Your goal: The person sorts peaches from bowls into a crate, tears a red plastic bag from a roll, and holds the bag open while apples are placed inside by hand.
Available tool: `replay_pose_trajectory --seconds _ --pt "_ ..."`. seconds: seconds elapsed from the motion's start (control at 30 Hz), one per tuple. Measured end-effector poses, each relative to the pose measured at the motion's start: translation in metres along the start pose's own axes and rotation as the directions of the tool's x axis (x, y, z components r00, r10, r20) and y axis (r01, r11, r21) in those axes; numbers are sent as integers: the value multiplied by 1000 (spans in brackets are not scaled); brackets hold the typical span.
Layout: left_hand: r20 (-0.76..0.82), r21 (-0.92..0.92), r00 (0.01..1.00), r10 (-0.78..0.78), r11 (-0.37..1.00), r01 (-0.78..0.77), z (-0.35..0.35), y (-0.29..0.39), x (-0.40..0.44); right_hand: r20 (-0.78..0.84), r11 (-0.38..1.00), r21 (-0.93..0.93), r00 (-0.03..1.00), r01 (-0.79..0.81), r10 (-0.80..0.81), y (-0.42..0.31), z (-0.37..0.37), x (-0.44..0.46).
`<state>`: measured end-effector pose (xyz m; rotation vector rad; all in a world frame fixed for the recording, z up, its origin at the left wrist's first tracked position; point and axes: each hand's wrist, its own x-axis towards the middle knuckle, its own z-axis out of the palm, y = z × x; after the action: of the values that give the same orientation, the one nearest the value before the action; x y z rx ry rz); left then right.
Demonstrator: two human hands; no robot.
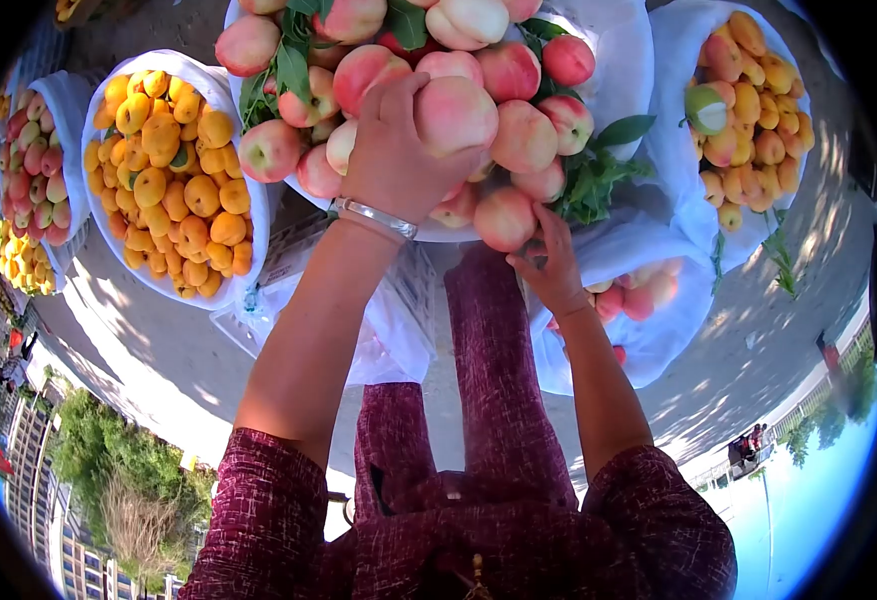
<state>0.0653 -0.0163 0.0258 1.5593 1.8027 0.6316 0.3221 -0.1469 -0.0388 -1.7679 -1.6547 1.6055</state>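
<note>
The heap of peaches stands high, leaves already among the fruit. The left hand curls around a pale peach on top; the right hand, fingers parted, touches a front peach, its grip unclear. Handling seems unfinished; what remains cannot be told.

The left arm stretches forward and slants inward, the wrist ringed by a silver bangle. The left hand is back-up, its fingers bent over in a broad grasp and the thumb set apart on the inner side. The right arm also angles inward, elbow bent, with the right hand lower and nearer the torso, thumb and fingers parted and pointing toward the midline. Short maroon sleeves leave both forearms bare, and the legs stand apart beneath
</note>
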Motion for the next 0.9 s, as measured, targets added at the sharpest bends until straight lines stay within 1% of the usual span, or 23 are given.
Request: replay_pose_trajectory --seconds 0.07,0.1,0.2,0.23,0.3,0.33,0.37,0.43,0.47,0.5,0.53,0.6,0.63,0.67,0.7,0.73,0.8,0.87,0.9 --pt "5 -3 997 74 997 -73 6 1 8 -10 1000 6 1000 -4 4 1 1 1" --pt "1 4 987 163 987 -163 10 -1 13 -16 1000 8 1000 -13 13 0 2 1" --pt "68 99 989 130 986 -136 16 2 16 -35 998 -16 998 -57 56 -7 2 -4" --pt "93 187 986 138 970 -153 18 4 15 -42 997 -29 997 -73 72 -12 0 -5" --pt "126 224 976 179 953 -203 16 8 14 -92 983 -177 995 -45 29 -24 -9 -6" --pt "141 241 970 200 943 -230 14 8 15 -116 968 -250 993 -30 1 -34 -15 -4" --pt "169 235 968 186 946 -223 12 8 15 -175 956 -288 978 56 -110 -46 -20 2" --pt "238 166 941 241 944 -284 4 0 17 -274 903 -372 904 215 -329 -76 -30 22" --pt "270 128 924 269 942 -312 0 -5 18 -251 897 -362 900 255 -357 -91 -32 35" --pt "299 31 916 269 956 -291 -5 -14 20 -229 889 -351 893 296 -388 -104 -33 54" --pt "318 -68 921 225 974 -214 -13 -21 20 -207 877 -339 883 340 -422 -113 -33 70" --pt "365 -257 920 144 965 -49 -34 -38 17 -118 891 -269 905 367 -408 -119 -30 92" --pt "225 -382 968 109 924 -15 -38 -49 7 -70 898 -229 913 377 -401 -123 -26 98" --pt "168 -413 985 -50 903 116 -44 -59 -6 -74 887 -256 907 385 -415 -127 -24 99" --pt "115 -451 971 -209 860 238 -52 -66 -22 -79 875 -282 900 393 -430 -131 -23 101" --pt "69 -498 928 -365 794 350 -55 -72 -39 -83 863 -311 893 398 -442 -134 -20 101" --pt "69 -442 891 -448 787 430 -44 -90 -80 -107 856 -345 889 386 -444 -135 -12 98" --pt "53 -189 880 -472 860 473 -19 -90 -116 -109 820 -416 873 393 -475 -135 -8 98" --pt "79 -125 880 -469 871 475 -11 -86 -126 -130 825 -426 878 371 -462 -136 -6 99"
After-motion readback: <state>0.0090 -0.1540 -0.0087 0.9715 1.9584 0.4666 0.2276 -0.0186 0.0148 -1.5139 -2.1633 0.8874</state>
